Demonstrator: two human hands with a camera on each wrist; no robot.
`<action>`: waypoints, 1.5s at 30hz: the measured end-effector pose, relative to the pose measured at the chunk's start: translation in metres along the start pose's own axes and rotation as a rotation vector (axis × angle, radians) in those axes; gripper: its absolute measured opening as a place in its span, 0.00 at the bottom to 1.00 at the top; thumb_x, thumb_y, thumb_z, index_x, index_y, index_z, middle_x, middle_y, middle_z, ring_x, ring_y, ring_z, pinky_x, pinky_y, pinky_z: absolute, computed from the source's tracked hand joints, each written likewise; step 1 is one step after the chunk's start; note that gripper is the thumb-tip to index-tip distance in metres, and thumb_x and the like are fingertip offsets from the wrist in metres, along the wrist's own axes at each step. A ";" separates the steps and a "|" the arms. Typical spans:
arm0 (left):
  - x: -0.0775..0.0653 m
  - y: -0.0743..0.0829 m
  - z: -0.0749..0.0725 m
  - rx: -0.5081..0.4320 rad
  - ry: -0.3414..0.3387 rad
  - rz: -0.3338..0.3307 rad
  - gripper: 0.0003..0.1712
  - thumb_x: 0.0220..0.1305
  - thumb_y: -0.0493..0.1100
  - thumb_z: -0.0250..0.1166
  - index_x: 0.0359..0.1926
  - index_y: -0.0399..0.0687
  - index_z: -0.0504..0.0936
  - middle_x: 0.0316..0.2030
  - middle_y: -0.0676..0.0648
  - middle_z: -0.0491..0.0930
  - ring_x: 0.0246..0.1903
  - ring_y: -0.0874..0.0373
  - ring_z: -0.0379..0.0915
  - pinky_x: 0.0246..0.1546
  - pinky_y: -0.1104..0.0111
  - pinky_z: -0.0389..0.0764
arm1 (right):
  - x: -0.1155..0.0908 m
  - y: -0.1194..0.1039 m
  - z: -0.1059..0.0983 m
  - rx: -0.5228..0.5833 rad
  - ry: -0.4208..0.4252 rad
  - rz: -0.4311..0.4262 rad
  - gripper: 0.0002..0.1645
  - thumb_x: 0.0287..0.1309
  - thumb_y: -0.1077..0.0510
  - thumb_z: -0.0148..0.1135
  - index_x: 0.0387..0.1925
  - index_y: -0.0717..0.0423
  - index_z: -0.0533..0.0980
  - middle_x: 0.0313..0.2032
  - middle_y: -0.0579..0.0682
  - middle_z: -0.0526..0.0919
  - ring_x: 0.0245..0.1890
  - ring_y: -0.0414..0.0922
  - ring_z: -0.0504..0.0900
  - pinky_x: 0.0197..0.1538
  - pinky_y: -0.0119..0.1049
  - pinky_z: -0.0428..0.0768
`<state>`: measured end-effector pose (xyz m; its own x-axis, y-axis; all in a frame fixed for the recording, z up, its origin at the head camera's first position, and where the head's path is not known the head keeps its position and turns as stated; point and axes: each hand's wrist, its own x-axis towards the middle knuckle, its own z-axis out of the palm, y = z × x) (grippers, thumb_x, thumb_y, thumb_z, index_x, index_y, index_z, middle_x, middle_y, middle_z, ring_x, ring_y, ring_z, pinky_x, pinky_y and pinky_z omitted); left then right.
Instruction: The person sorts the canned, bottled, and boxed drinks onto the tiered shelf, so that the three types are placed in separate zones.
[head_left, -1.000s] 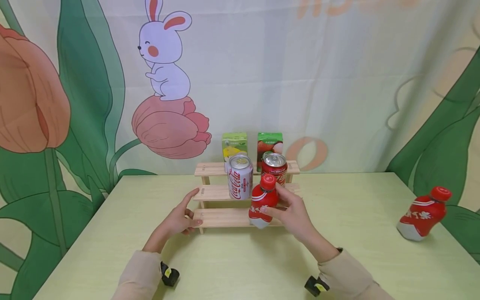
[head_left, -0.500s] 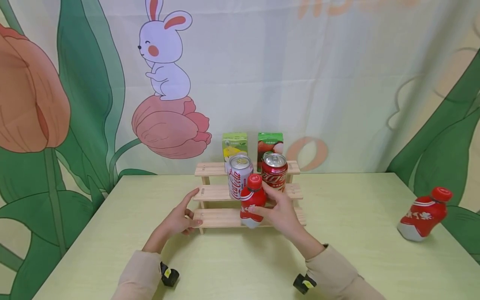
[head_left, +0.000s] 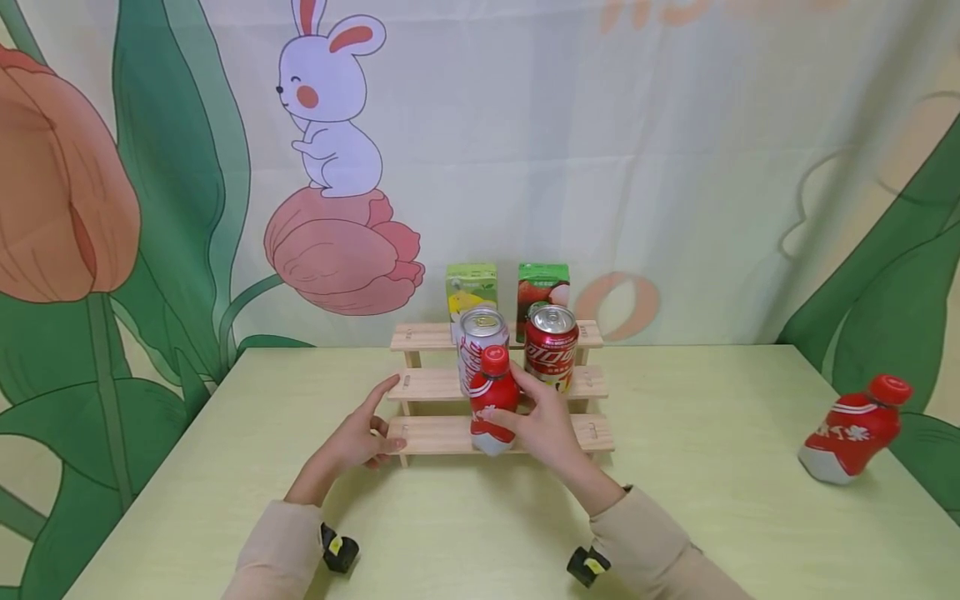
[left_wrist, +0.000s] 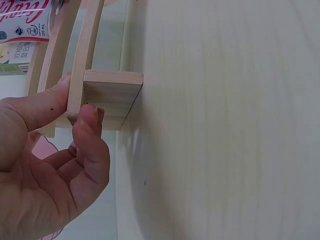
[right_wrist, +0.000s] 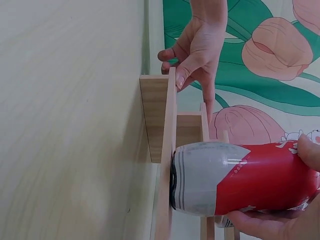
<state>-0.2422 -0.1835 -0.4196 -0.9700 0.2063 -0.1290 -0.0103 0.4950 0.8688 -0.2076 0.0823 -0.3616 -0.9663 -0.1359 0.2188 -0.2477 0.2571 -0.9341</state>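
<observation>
A three-step wooden display rack (head_left: 435, 435) stands on the table. My left hand (head_left: 358, 435) pinches the left end of its lowest step, thumb above and fingers below, as the left wrist view shows. In my right hand (head_left: 546, 421) is a red and white plastic bottle (head_left: 493, 404), upright and gripped round its side. Its base meets the lowest step in the right wrist view (right_wrist: 197, 177). Behind it on the middle step stand a white Coca-Cola can (head_left: 482, 327), partly hidden by the bottle, and a red cola can (head_left: 551, 346).
On the top step are a green-yellow juice carton (head_left: 471, 287) and a green carton with red fruit (head_left: 543, 283). A second red bottle (head_left: 855, 429) stands at the table's right. A printed curtain (head_left: 675, 167) hangs behind the table (head_left: 712, 467).
My right hand has carried the bottle leftward along the lowest step, uncovering the red can and partly covering the white one. My left hand has stayed at the rack's end.
</observation>
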 end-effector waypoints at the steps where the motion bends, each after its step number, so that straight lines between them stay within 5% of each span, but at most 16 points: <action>1: 0.000 0.000 0.000 0.000 -0.001 0.001 0.52 0.52 0.33 0.67 0.68 0.72 0.47 0.27 0.43 0.66 0.19 0.52 0.70 0.16 0.66 0.73 | 0.000 0.000 0.001 -0.011 0.003 -0.005 0.42 0.47 0.62 0.69 0.64 0.52 0.63 0.55 0.52 0.72 0.50 0.50 0.73 0.46 0.44 0.76; 19: -0.001 0.002 0.001 0.007 -0.002 0.003 0.52 0.53 0.33 0.66 0.68 0.71 0.46 0.27 0.42 0.66 0.19 0.53 0.69 0.17 0.66 0.73 | -0.001 0.002 0.011 -0.112 0.088 -0.066 0.42 0.43 0.58 0.72 0.62 0.54 0.66 0.51 0.55 0.67 0.50 0.51 0.69 0.43 0.44 0.77; 32: -0.004 0.004 0.000 0.003 -0.011 0.016 0.52 0.53 0.32 0.65 0.69 0.69 0.46 0.27 0.42 0.67 0.19 0.52 0.70 0.18 0.64 0.74 | -0.014 -0.001 -0.010 -0.010 0.067 -0.100 0.32 0.44 0.63 0.70 0.54 0.57 0.73 0.51 0.54 0.73 0.45 0.54 0.77 0.42 0.45 0.78; 45: -0.002 0.003 0.000 0.013 -0.003 0.006 0.52 0.53 0.32 0.66 0.69 0.70 0.46 0.27 0.42 0.67 0.19 0.52 0.69 0.17 0.65 0.74 | -0.030 -0.010 -0.031 -0.049 0.047 -0.067 0.24 0.45 0.61 0.70 0.47 0.58 0.75 0.46 0.52 0.77 0.44 0.50 0.77 0.46 0.45 0.76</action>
<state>-0.2405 -0.1819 -0.4168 -0.9692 0.2119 -0.1254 -0.0012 0.5050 0.8631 -0.1785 0.1135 -0.3503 -0.9492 -0.1097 0.2949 -0.3144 0.2959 -0.9020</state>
